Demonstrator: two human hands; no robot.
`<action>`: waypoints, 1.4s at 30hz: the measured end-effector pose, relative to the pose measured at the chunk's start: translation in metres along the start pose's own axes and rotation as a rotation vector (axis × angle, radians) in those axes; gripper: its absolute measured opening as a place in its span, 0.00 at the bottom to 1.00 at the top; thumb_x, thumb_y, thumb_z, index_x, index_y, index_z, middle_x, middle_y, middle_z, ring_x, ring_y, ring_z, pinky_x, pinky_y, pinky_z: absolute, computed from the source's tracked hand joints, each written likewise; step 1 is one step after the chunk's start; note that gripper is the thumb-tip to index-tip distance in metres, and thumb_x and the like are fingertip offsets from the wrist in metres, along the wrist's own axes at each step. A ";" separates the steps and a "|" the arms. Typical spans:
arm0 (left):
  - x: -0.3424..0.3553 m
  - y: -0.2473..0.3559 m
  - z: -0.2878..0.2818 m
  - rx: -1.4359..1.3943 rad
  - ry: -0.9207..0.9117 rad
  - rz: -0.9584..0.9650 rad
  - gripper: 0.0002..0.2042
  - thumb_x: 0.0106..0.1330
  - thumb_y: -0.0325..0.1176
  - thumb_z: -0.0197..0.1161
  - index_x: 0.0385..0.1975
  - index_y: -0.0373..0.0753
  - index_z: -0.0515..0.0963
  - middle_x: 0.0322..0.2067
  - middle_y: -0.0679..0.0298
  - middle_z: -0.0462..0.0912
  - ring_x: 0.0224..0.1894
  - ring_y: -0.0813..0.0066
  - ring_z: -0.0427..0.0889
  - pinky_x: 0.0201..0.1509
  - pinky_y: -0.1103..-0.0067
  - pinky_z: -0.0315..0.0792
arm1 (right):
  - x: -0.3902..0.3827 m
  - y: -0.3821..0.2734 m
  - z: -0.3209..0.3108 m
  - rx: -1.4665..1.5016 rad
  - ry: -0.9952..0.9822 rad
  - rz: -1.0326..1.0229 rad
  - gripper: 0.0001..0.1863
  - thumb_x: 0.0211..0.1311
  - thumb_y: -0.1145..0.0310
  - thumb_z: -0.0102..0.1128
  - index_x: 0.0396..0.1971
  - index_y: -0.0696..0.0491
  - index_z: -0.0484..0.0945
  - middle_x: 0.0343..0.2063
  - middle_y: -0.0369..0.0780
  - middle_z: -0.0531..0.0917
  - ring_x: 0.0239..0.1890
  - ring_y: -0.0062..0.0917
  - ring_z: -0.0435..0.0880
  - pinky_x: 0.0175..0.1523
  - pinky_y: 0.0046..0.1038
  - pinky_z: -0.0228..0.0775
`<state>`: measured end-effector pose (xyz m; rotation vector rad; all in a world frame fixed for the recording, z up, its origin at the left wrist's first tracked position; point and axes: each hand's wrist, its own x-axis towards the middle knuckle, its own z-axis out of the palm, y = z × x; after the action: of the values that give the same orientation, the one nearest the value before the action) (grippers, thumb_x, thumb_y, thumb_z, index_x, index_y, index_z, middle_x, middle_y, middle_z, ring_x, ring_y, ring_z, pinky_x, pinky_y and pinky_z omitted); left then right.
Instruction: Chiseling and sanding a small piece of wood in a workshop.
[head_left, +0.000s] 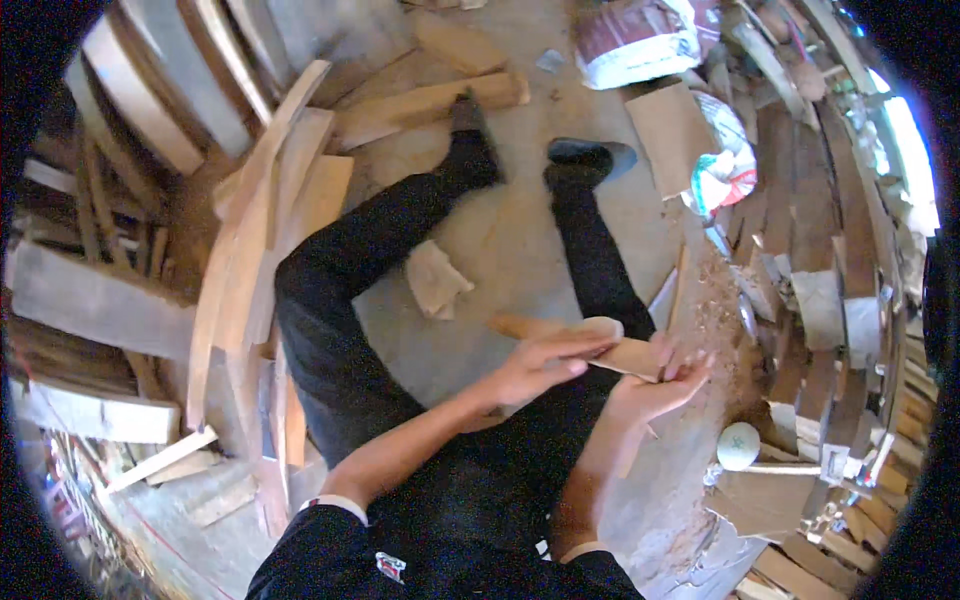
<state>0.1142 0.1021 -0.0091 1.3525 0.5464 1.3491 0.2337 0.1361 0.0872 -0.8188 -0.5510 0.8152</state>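
A short, flat piece of light brown wood (632, 358) lies across my lap, above my right thigh. My right hand (655, 392) holds its near right end from below, palm up, fingers blurred and partly spread. From the left, my left hand (545, 365) reaches over the wood with its fingers together. A small pale, round-edged piece (603, 326) shows at those fingertips; its kind is not clear. The wood's other end (518, 325) sticks out beyond my left hand.
Long boards (245, 250) lean at my left. Planks (440, 105) lie beyond my feet. A crumpled beige cloth or paper (436, 281) rests on the floor between my legs. Sacks (650, 45), cardboard (668, 135), a white round object (738, 446) and stacked wood (815, 330) stand at right.
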 end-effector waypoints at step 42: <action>-0.020 -0.052 -0.044 0.337 0.830 -0.294 0.09 0.72 0.35 0.49 0.39 0.34 0.68 0.31 0.66 0.71 0.35 0.79 0.69 0.42 0.81 0.66 | -0.023 -0.012 -0.007 -0.472 -0.599 -0.104 0.16 0.47 0.82 0.68 0.35 0.54 0.73 0.36 0.37 0.75 0.31 0.18 0.76 0.34 0.18 0.64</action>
<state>0.0880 0.1158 -0.0737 0.8583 1.5221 1.5820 0.2301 0.1100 0.0901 -0.9617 -1.3436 0.8447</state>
